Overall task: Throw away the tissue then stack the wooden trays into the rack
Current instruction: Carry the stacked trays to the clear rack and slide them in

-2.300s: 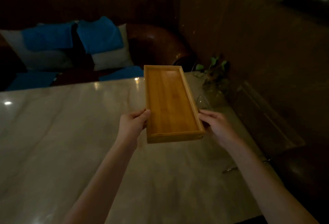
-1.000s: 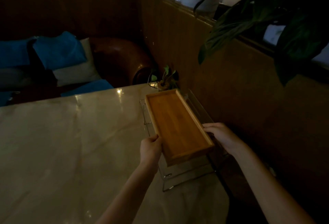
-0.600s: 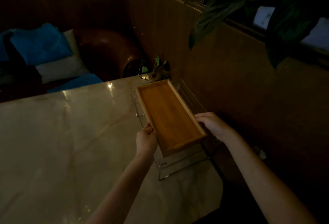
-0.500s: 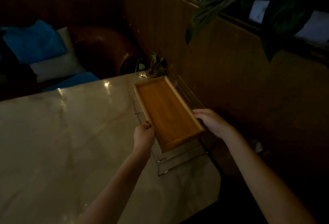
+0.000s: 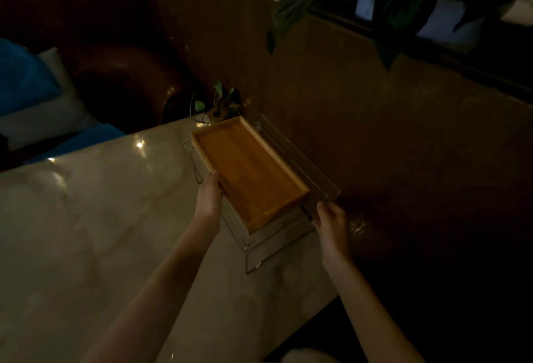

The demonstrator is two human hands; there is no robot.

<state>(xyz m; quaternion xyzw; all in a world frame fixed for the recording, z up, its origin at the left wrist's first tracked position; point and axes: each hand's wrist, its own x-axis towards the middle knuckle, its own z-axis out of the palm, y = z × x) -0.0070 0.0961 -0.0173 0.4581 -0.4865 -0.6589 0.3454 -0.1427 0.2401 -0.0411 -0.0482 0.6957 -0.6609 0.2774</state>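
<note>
2 bare forearms reach forward over pale marble table (image 5: 86, 233). Left hand (image 5: 209, 198) presses against left long edge of wooden tray (image 5: 248, 172), fingers closed on rim. Right hand (image 5: 331, 225) just off tray's near right corner, fingers loosely curled, grip on tray not discernible. Tray sits level on top of clear acrylic rack (image 5: 274, 244) at table's right edge. Beyond rack: small potted plant (image 5: 220, 103), dark wood wall panel (image 5: 331, 80), blue cushions (image 5: 20, 80) far left.
</note>
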